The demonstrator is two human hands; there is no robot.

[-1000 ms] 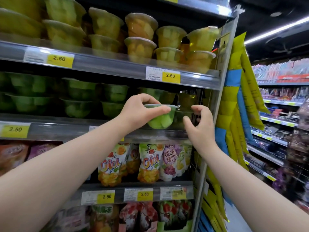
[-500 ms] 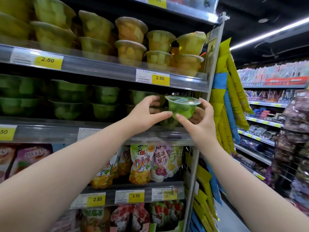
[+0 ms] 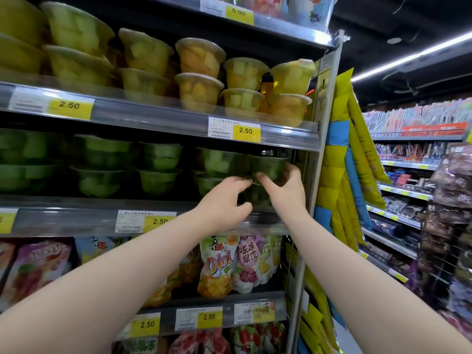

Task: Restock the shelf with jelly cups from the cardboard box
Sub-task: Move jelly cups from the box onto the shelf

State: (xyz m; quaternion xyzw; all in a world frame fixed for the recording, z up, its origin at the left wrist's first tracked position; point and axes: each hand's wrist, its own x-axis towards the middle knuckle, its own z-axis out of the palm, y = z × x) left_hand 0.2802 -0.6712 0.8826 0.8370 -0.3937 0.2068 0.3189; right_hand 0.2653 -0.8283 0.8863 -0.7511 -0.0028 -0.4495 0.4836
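one head-worn wide-angle cam, faces the green jelly cup shelf (image 3: 76,221) head-on, close, lens roughly level with it, yellow jelly cup shelf (image 3: 153,116) above it, pouch shelf (image 3: 167,320) below it, aisle racks (image 3: 408,190) receding to its right

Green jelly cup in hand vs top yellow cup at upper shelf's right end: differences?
The green clear-plastic jelly cup is upright, gripped by the right hand; the yellow clear-plastic jelly cup is tilted, untouched. Green is shadowed, yellow lit. Both share the flared bowl shape.
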